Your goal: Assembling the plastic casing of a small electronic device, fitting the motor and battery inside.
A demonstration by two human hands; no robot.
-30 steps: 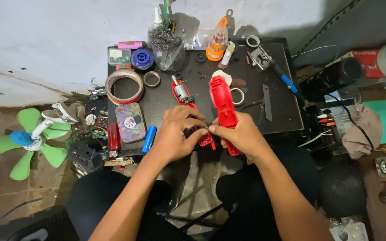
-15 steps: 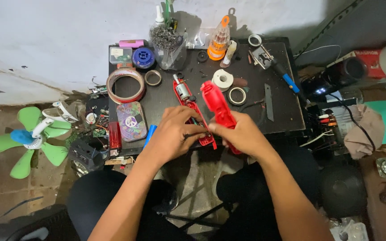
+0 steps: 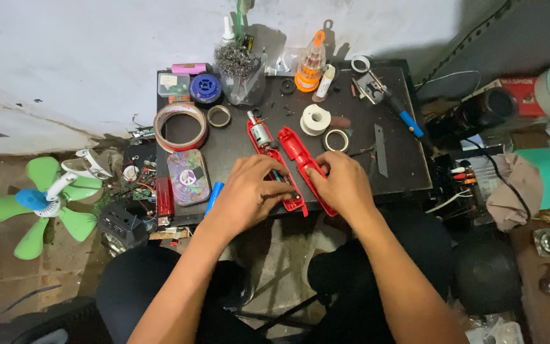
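A red plastic tool casing lies opened in two halves on the small black table (image 3: 402, 172). The left half (image 3: 263, 143) shows a small silver motor and wiring inside. My left hand (image 3: 249, 194) rests on its near end, fingers curled over the inner parts. The right half, a red cover shell (image 3: 294, 150), lies tilted beside it. My right hand (image 3: 342, 185) grips that shell's near end. Both hands sit at the table's front edge, almost touching.
Tape rolls (image 3: 179, 124), a patterned tin (image 3: 188, 176), a blue pen (image 3: 214, 196), a clear jar of screws (image 3: 237, 79), an orange-capped bottle (image 3: 309, 67) and a blue-handled soldering iron (image 3: 402, 111) crowd the table. A green fan (image 3: 36, 200) lies on the floor at left.
The red cover shell was lifted upright in my right hand; it has come down to lie tilted beside the other half. My left hand stayed on the open half.
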